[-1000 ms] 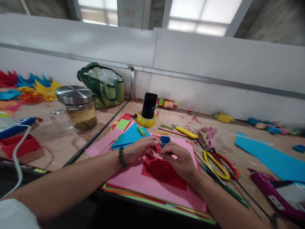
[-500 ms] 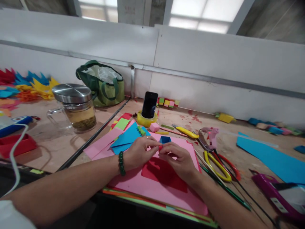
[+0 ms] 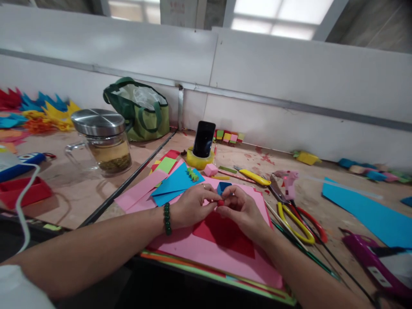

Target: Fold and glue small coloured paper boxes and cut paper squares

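Note:
Between the fingertips of both hands sits a small red paper piece [image 3: 220, 203], mostly covered by the fingers. My left hand [image 3: 192, 204], with a green bead bracelet at its wrist, pinches it from the left. From the other side my right hand [image 3: 242, 210] grips it with thumb and forefinger. Just behind the fingertips stands a small blue paper box [image 3: 224, 186]. Under the hands a red paper sheet [image 3: 225, 238] lies on a stack of pink paper [image 3: 180, 246]. Blue paper [image 3: 170, 189] lies beyond my left hand, with a small green folded paper piece [image 3: 192, 174] on it.
A phone [image 3: 204, 139] leans in a yellow tape roll [image 3: 199, 159]. To the right lie scissors [image 3: 294, 223], a yellow cutter [image 3: 255, 177], a pink glue gun [image 3: 289, 182] and a purple device [image 3: 375, 262]. A lidded glass mug [image 3: 111, 156] and green bag [image 3: 151, 122] stand left.
The fingers of my right hand have shifted and spread a little around the red paper piece, which now shows more. The whole view has moved slightly.

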